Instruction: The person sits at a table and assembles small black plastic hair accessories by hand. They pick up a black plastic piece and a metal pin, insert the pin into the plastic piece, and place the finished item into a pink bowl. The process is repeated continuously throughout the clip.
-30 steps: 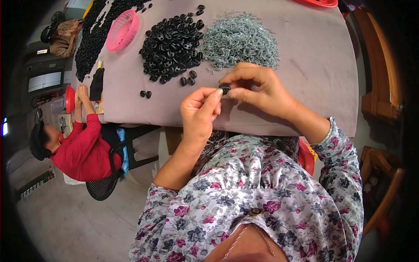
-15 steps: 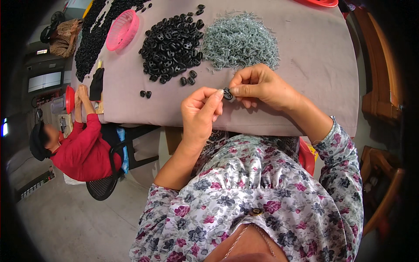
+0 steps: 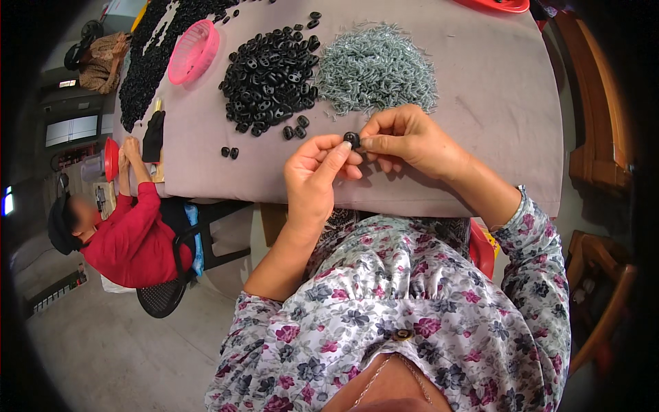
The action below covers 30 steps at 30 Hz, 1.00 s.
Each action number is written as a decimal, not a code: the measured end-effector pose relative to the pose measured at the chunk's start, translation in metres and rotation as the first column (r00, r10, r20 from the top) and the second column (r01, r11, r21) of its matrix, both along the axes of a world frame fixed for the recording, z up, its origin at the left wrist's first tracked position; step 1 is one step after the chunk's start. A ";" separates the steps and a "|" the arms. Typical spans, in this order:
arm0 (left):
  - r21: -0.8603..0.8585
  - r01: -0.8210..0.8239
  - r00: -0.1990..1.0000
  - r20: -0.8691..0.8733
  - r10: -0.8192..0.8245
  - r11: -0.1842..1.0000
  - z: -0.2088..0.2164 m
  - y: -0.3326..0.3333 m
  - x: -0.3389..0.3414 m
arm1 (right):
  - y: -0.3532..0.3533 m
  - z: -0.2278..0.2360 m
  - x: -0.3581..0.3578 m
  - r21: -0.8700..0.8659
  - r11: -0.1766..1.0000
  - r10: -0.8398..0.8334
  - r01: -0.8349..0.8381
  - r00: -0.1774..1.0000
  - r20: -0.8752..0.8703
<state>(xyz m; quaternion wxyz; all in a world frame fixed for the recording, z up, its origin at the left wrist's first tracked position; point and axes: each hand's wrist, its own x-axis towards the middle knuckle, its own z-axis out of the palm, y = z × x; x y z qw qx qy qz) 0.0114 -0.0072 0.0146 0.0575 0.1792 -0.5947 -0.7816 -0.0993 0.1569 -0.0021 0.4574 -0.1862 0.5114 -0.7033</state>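
Above the near part of the cloth-covered table, a small black two-hole cord lock (image 3: 351,139) is pinched between my fingertips. My left hand (image 3: 321,166) grips it from the left, thumb on top and fingers curled. From the right, my right hand (image 3: 405,139) is closed at its other side with thumb and forefinger; whether a smaller part is in that pinch is hidden. Beyond my hands lies a heap of similar black cord locks (image 3: 268,82), several of them loose at its near edge. To its right is a heap of small silvery springs (image 3: 376,69).
A pink plastic basket (image 3: 194,52) stands left of the heaps, beside a long spread of black pieces (image 3: 141,82). A co-worker in a red top (image 3: 134,240) sits at the table's left side, near a red bowl (image 3: 111,159). A red tray (image 3: 498,5) lies at the far edge.
The cord lock has been turned between my fingers, so its two-hole face no longer shows plainly. My left fingers have shifted under it; both hands stay in nearly the same place.
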 end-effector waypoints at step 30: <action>0.028 0.017 0.999 -0.028 -0.016 0.999 -0.003 0.001 0.001 | 0.001 0.004 -0.001 0.015 1.000 -0.011 0.011 0.999 0.042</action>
